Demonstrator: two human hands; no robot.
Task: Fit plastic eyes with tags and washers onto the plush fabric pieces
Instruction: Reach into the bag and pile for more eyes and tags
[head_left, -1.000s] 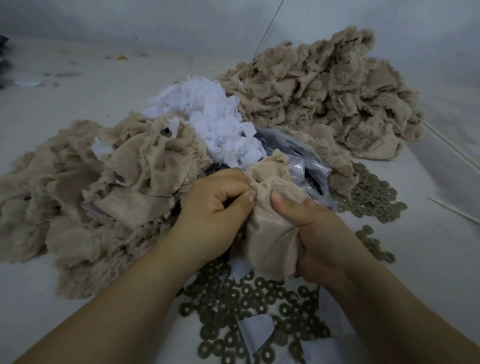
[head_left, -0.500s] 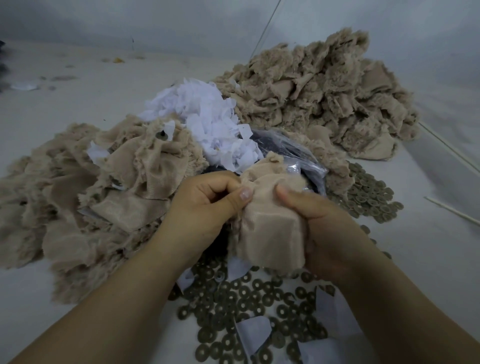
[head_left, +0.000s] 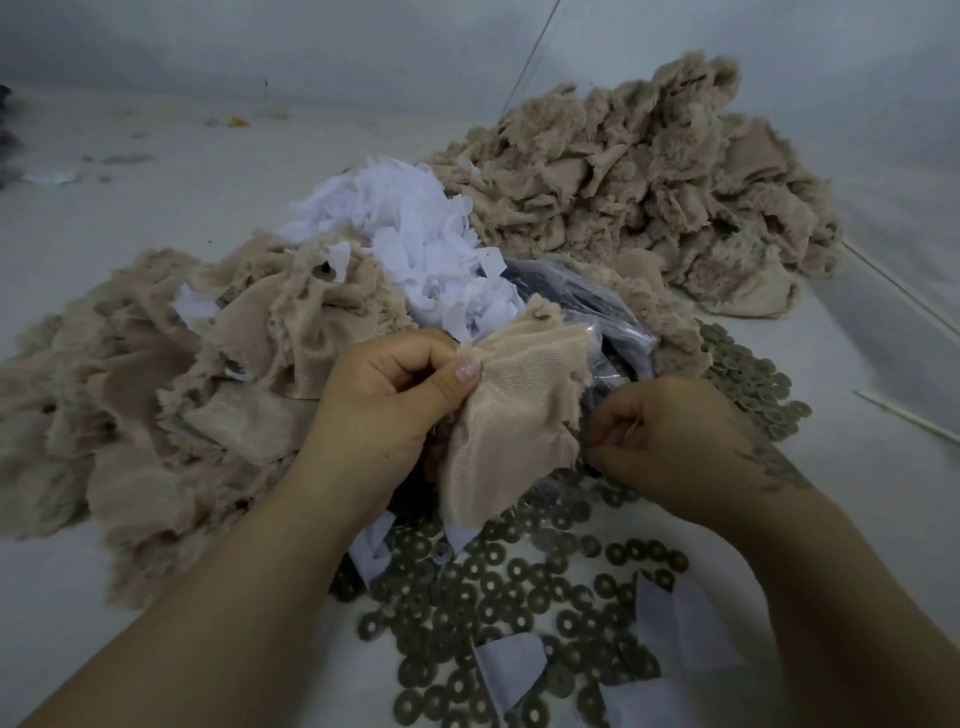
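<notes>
Pale table (head_left: 156, 208) — fabric piece (head_left: 511, 415) in left hand (head_left: 384, 405)

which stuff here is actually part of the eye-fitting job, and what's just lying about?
In the job:
- fabric piece held by left hand
- right hand
- washers
- white tags
- plush piles
- dark plastic bag

Lying about:
- thin stick
- floor scraps

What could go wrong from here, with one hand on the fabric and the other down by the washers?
1. The fabric piece hangs from the left hand alone, pinched at one edge; it may sag or twist and lose its alignment.
2. The right hand has its fingers curled close to the plastic bag; what it holds, if anything, is hidden, and a small part could drop among the loose washers.
</notes>
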